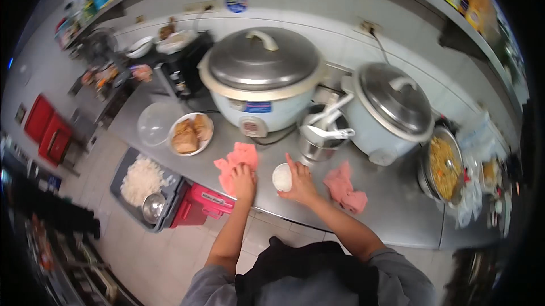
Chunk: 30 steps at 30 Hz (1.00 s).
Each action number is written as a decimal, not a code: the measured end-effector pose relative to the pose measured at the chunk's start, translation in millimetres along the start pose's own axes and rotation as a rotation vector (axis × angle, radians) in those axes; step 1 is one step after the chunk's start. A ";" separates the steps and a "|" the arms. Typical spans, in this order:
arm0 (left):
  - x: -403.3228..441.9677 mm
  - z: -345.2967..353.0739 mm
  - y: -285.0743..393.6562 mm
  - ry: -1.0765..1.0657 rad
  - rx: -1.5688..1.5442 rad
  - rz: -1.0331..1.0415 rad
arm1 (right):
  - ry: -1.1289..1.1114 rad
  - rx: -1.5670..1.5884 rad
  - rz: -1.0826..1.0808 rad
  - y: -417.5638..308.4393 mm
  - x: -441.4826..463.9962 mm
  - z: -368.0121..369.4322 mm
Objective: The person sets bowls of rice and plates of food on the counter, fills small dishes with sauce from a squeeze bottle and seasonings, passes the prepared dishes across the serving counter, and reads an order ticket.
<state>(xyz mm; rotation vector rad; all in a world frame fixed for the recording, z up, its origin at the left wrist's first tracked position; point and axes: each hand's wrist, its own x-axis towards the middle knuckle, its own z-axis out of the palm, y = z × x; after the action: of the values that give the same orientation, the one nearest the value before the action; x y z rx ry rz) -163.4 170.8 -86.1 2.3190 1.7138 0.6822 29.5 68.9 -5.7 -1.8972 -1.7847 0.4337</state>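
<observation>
My left hand [244,182] rests on a crumpled pink cloth [237,155] near the counter's front edge, its fingers bent over the fabric. My right hand [301,184] is closed around the side of a small round cup of white rice [281,177], thumb and fingers along its rim. A second pink cloth [345,187] lies crumpled to the right of that hand. Behind the cup stands a metal container [315,150] with white-handled rice paddles [335,133] in it.
A large rice cooker [258,110] and a smaller one [386,118] stand lidded at the back. Left are a bowl of browned food [191,134] and a clear lid [159,124]. A grey bin of rice [143,184] sits below; a pot of yellow food [445,164] stands right.
</observation>
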 end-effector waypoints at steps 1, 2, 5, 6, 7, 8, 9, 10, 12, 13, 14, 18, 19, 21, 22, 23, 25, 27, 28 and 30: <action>0.2 8.9 -8.5 0.011 0.001 0.000 | 0.023 0.007 0.015 0.4 -12.1 -7.8; 3.5 19.5 -8.1 0.017 0.000 0.012 | 0.043 0.032 0.032 0.8 -25.6 -16.6; 0.1 5.6 44.6 0.024 -0.218 -0.015 | 0.140 0.071 0.119 -2.9 -76.7 -44.8; -3.9 9.0 66.1 -0.009 -0.217 0.044 | 0.162 0.076 0.174 -0.6 -95.7 -54.0; -11.0 14.4 88.8 -0.033 -0.217 0.101 | 0.186 0.079 0.221 2.8 -113.6 -62.6; -21.7 22.4 111.4 -0.053 -0.218 0.154 | 0.207 0.081 0.264 6.0 -132.6 -71.7; -34.7 40.1 131.7 0.040 -0.146 0.290 | 0.225 0.066 0.318 7.0 -150.6 -81.8; -48.9 46.6 152.4 -0.043 -0.203 0.353 | 0.244 0.051 0.369 8.1 -168.0 -93.0; -75.1 50.4 197.4 -0.196 -0.307 0.470 | 0.293 0.010 0.464 18.3 -205.4 -109.7; -84.2 38.5 221.4 -0.243 -0.315 0.562 | 0.318 -0.011 0.506 24.5 -225.0 -113.2; -90.4 47.0 234.1 -0.223 -0.224 0.638 | 0.340 -0.031 0.541 30.0 -243.6 -117.9; -120.1 69.9 261.2 -0.232 -0.049 0.790 | 0.440 -0.030 0.693 38.1 -315.3 -148.2; -125.6 71.4 269.6 -0.258 -0.055 0.799 | 0.472 -0.041 0.706 42.5 -334.3 -152.7; -149.5 68.8 290.5 -0.251 -0.087 0.845 | 0.522 -0.062 0.735 50.5 -374.9 -164.8; -161.9 67.6 304.0 -0.246 -0.102 0.865 | 0.540 -0.070 0.752 52.6 -395.1 -170.4; -175.3 70.6 319.9 -0.249 -0.115 0.877 | 0.556 -0.076 0.766 54.9 -414.5 -175.8; -208.0 79.1 350.4 -0.262 -0.140 0.884 | 0.598 -0.066 0.788 56.2 -453.4 -189.6; -239.2 86.6 385.5 -0.283 -0.185 0.904 | 0.635 -0.058 0.782 65.0 -496.4 -198.1; -254.1 89.5 407.1 -0.292 -0.209 0.911 | 0.658 -0.055 0.766 71.8 -517.0 -200.7; -284.2 96.1 448.3 -0.313 -0.223 0.923 | 0.692 -0.052 0.760 83.6 -556.8 -205.6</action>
<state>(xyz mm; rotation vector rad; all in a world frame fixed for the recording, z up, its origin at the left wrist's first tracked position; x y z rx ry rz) 199.5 -227.6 -62.2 2.7743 0.3528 0.5334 160.2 -512.3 60.5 -2.3306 -0.6169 -0.0465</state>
